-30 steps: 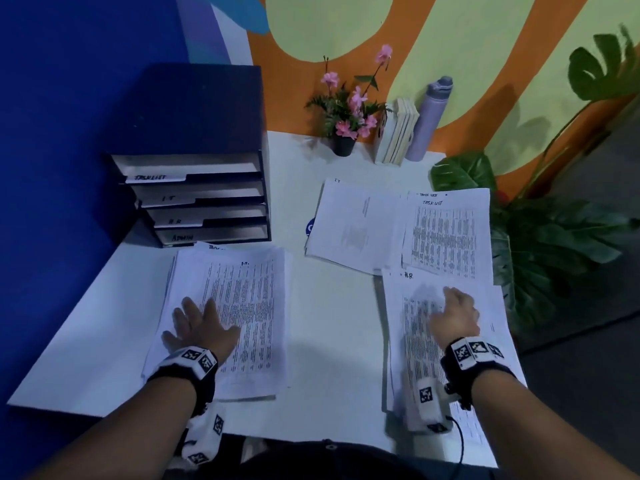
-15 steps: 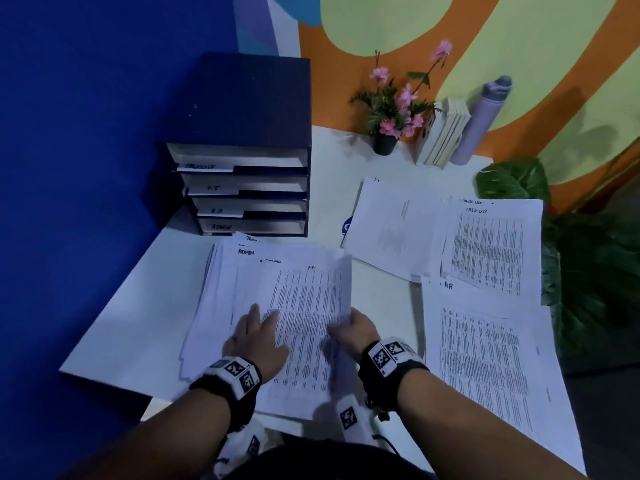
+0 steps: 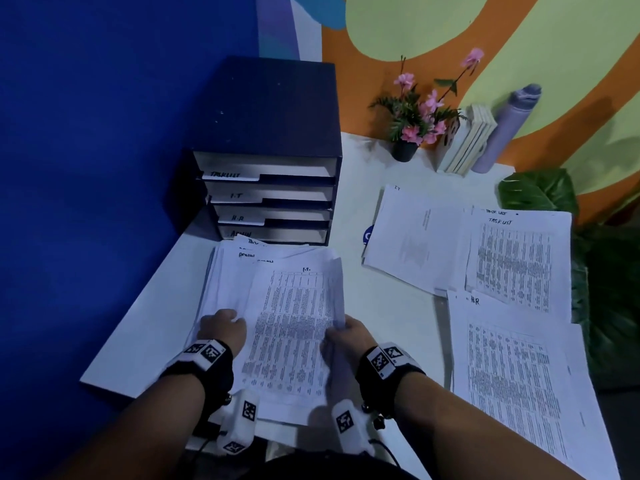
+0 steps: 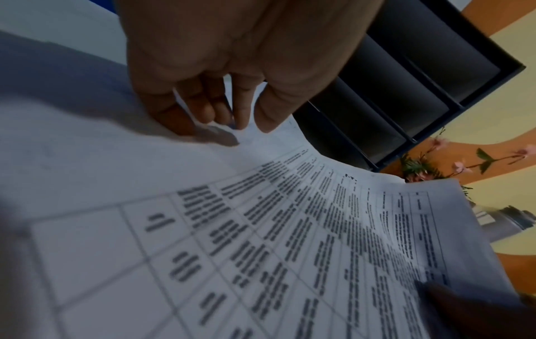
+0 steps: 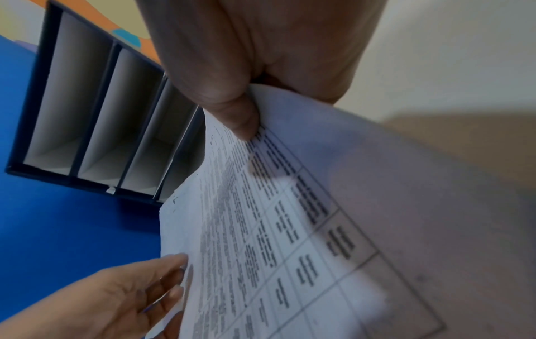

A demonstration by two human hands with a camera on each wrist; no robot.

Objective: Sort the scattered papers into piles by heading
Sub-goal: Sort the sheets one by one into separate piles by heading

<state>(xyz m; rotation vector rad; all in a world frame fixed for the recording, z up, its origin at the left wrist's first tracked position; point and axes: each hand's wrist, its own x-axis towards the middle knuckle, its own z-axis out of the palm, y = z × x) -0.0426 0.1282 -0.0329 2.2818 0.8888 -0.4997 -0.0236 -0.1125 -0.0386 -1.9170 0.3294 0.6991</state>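
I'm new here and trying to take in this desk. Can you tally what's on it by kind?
Paper piles: 4 (unsorted, IT, task list, HR)
Tray organizers: 1
Flower pots: 1
Book stacks: 1
Bottles: 1
Total: 8

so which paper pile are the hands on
The unsorted pile in front of the drawer unit; both hands lift its top I.T. sheet. The other piles lie untouched.

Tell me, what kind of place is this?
Probably an office desk: a labelled tray organiser marked Task List, I.T, H.R and Admin, piles of printed sheets on a white table, plus books.
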